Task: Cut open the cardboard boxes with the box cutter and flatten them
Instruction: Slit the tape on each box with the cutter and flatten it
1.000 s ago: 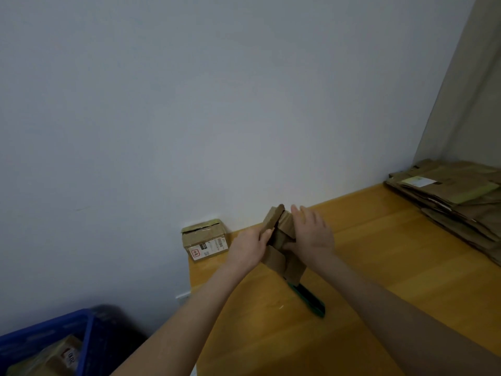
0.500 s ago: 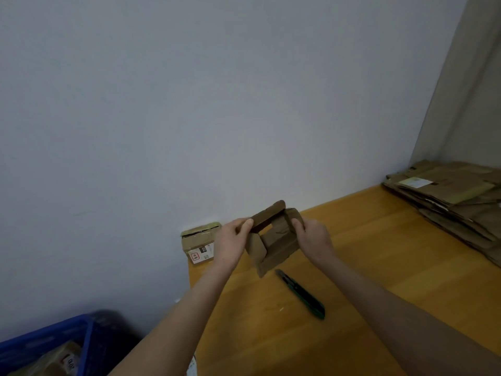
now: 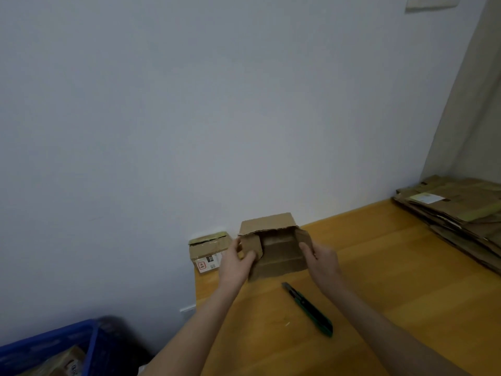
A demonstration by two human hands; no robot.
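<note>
I hold a small brown cardboard box (image 3: 276, 251) above the far side of the wooden table (image 3: 379, 294), its open end facing me and its flaps spread. My left hand (image 3: 235, 263) grips the left flap and my right hand (image 3: 321, 263) grips the right side. The green box cutter (image 3: 309, 309) lies on the table just in front of the box, between my forearms, untouched. A second small box (image 3: 207, 252) with a label and yellowish tape sits against the wall at the table's far left corner.
A stack of flattened cardboard (image 3: 458, 213) lies at the table's far right. A blue crate (image 3: 54, 346) holding more boxes stands on the floor at lower left. A grey wall runs along the table's back edge.
The box was folded up narrow between my hands; now it is turned and pulled apart, so its open end faces me. The box cutter has not moved.
</note>
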